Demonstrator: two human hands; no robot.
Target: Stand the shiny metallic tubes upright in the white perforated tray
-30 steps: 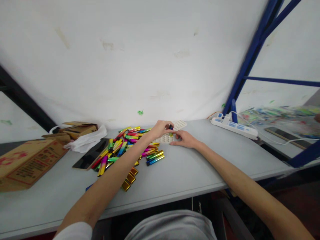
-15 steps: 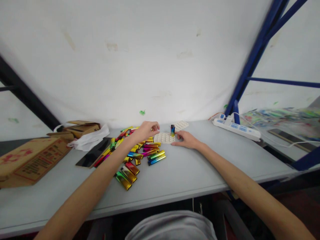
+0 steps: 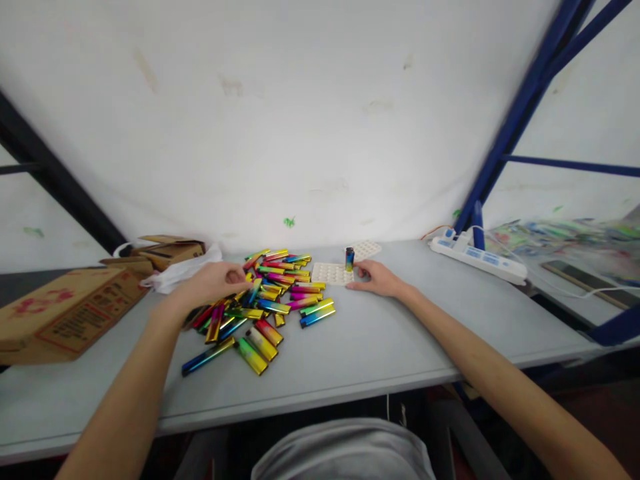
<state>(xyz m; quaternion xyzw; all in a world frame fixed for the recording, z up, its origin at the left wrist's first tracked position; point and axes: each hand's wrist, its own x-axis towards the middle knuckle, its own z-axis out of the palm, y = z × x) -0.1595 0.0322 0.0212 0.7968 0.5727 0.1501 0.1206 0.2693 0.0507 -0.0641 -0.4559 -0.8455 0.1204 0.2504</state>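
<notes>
- While the right hand (image 3: 377,279) rests on the worktop (image 3: 380,347) at the near pitted tray's (image 3: 330,274) three o'clock edge, its thumb and forefinger are slightly parted; light, even pressure should steady the tray without nudging the upright lighter (image 3: 349,259).
- The left hand (image 3: 215,283) is at the pile of lighters (image 3: 274,307), nine o'clock from that tray; its grip looks narrow, but I cannot tell whether it holds one.
- Lighters overlap there, so a pinch across one body's sides, lifted straight up, should disturb its neighbours least.
- The upright lighter looks narrow-based, so sleeves and knuckles are best given room around it.
- Pitted trays: two, the far tray (image 3: 367,250) at one o'clock from the near one.
- Lighters: one upright; three side by side (image 3: 261,345) at seven o'clock; a pair (image 3: 318,316) at six to seven; the overlapping rest cannot be counted surely.
- Cardboard boxes (image 3: 75,313): two, towards nine; power strip (image 3: 477,260): one, towards three.
</notes>
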